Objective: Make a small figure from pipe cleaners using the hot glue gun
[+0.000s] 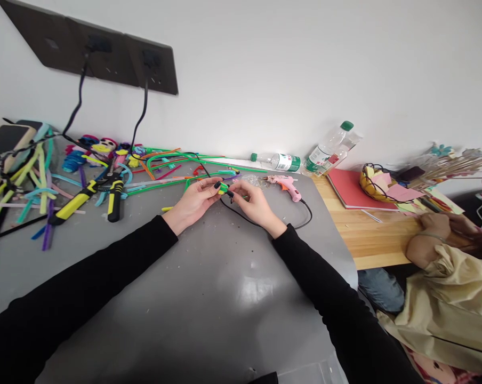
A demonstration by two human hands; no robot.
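Observation:
My left hand [195, 201] and my right hand [254, 202] meet over the grey table [209, 298], both in black sleeves. Their fingertips pinch a small yellow and green pipe-cleaner piece [224, 188] between them. A green pipe cleaner [173, 183] runs off to the left from the piece. Just behind my right hand lies a pink glue gun [286, 185], its black cord [300, 216] looping under my right wrist.
Yellow-handled pliers [89, 198] and several coloured pipe cleaners [33, 192] lie at the left. Two plastic bottles [305, 157] lean at the wall. Another person in a beige sleeve [444, 288] sits at the right, by a wooden table [369, 234] with a red book [351, 188].

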